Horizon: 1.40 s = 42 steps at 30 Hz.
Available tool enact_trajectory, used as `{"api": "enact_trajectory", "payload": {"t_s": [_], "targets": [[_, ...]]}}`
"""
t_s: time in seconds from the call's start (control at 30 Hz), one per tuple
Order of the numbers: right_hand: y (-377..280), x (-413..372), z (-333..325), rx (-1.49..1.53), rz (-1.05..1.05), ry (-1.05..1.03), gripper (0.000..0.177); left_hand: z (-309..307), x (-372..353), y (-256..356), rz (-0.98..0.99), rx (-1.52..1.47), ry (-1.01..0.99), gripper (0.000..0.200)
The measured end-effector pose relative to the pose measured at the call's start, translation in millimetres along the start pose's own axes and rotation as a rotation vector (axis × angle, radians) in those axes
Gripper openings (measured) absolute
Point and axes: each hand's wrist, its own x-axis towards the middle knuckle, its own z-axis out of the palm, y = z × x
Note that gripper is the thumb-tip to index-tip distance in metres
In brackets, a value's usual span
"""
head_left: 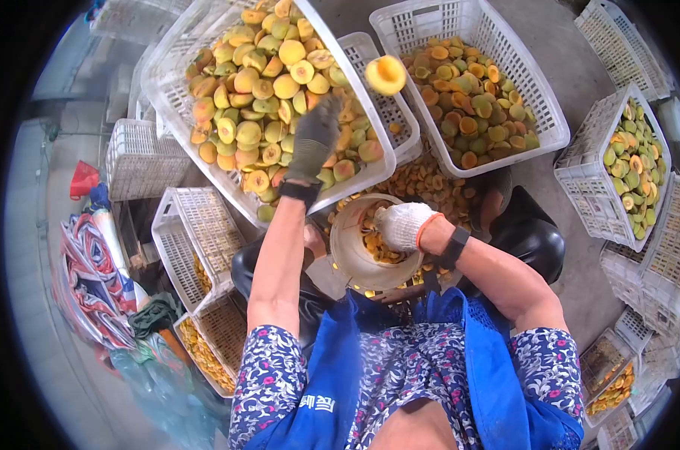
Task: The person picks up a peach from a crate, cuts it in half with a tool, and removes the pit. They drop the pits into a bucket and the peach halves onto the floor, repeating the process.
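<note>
Left hand [313,139]: curled among fruit [259,86] in left crate [158,79]; grip unclear.
Right hand [401,225]: bunched over near bowl [343,244]; hold unclear.
Peach half [385,73]: hung airborne, far centre.
Risk: could have missed far crate [430,16], bruising.

Left hand [313,139], dark-gloved, extended forward on a straight arm, palm down; grip seemingly loose. Right hand [403,225], white-gloved, drawn close, elbow bent, fingers curled.
</note>
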Motion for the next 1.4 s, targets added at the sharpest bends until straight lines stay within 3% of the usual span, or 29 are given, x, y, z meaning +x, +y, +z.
{"api": "enact_trajectory", "payload": {"t_s": [0.07,0.17,0.3,0.33,0.4,0.47,0.57,0.63,0.67,0.7,0.73,0.77,0.83,0.9,0.97,1.0,1.1,1.17,1.2,1.27,1.33,1.37,1.4], "targets": [[1,-2,-3,-0.010,-0.028,0.139,0.021,10,20,-46,0.018,1.100,-0.179,0.032],[6,-4,-1,-0.040,-0.028,0.069,0.021,12,22,-61,0.129,1.094,-0.225,0.030],[3,-6,-14,0.017,0.005,0.150,0.021,3,24,-42,0.158,1.162,-0.306,0.029],[4,-5,-21,0.022,0.021,0.086,0.022,5,26,-38,0.108,1.264,-0.348,0.031],[3,-5,-33,0.029,0.038,0.022,0.023,11,19,-37,0.190,1.316,-0.275,0.033],[0,-6,-44,0.099,0.184,0.011,0.024,10,7,-53,0.266,1.364,-0.197,0.035],[-2,-9,-63,0.151,0.182,0.056,0.025,4,-8,-63,0.362,1.166,-0.127,0.032],[6,-3,-65,0.153,0.132,0.055,0.025,0,-17,-48,0.094,1.000,-0.087,0.029],[12,3,-58,0.195,0.046,0.262,0.024,-3,-20,-41,0.092,0.998,-0.077,0.029],[18,8,-53,0.239,-0.041,0.467,0.022,-7,-23,-37,0.081,0.669,0.012,0.030],[14,6,-59,0.191,-0.063,0.509,0.017,-11,-29,-33,0.064,0.340,0.098,0.031],[12,8,-60,0.191,-0.073,0.499,0.017,-12,-36,-25,0.056,0.339,0.110,0.031],[9,12,-61,0.058,-0.209,0.666,0.014,-10,-51,-8,-0.135,-0.111,0.053,0.035],[7,16,-58,-0.018,-0.270,0.648,0.012,-11,-63,0,-0.192,-0.220,0.034,0.043],[2,18,-59,0.304,-0.183,0.657,0.019,-3,-74,8,-0.115,-0.445,-0.072,0.053],[1,17,-58,0.299,-0.185,0.647,0.019,-4,-77,9,-0.113,-0.403,-0.087,0.062],[4,16,-56,0.188,-0.207,0.649,0.017,0,-83,7,-0.012,-0.349,-0.073,0.062],[10,17,-51,-0.389,-0.337,0.683,0.015,4,-87,12,-0.036,-0.367,-0.051,0.061],[10,18,-47,-0.391,-0.337,0.679,0.015,6,-88,14,-0.058,-0.378,-0.034,0.061],[5,18,-43,0.050,-0.170,0.653,0.012,13,-89,6,0.005,-0.394,-0.012,0.057],[6,17,-39,-0.123,-0.215,0.632,0.012,25,-87,-8,0.065,-0.409,0.011,0.055],[1,16,-42,-0.295,-0.262,0.610,0.012,34,-84,-15,0.206,-0.362,0.126,0.049],[-9,16,-43,0.141,-0.096,0.638,0.017,43,-81,-21,0.346,-0.313,0.244,0.047]]}}
